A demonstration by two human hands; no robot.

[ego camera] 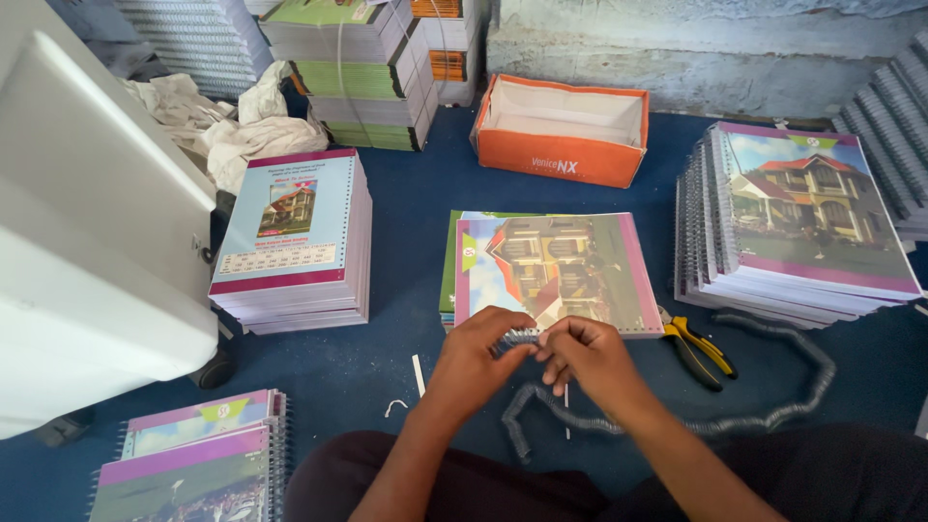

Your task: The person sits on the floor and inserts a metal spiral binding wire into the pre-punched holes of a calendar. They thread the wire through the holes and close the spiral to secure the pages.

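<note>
While both hands meet at the lower middle of the frame, the left hand (480, 340) and right hand (583, 350) pinch with closed fingertips a grey spiral binding coil (520, 337) at the near edge of a notebook (553, 271) with a house cover. The coil's long tail (773, 418) curls lower right, past yellow-handled pliers (698, 348). An orange box (561, 130) sits at top centre.

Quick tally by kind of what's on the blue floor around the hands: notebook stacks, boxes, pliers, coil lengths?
Notebook stacks: 4 (left, centre under the hands, right, near left)
Orange box: 1
Yellow-handled pliers: 1
Long spiral coil: 1
Total: 7
</note>
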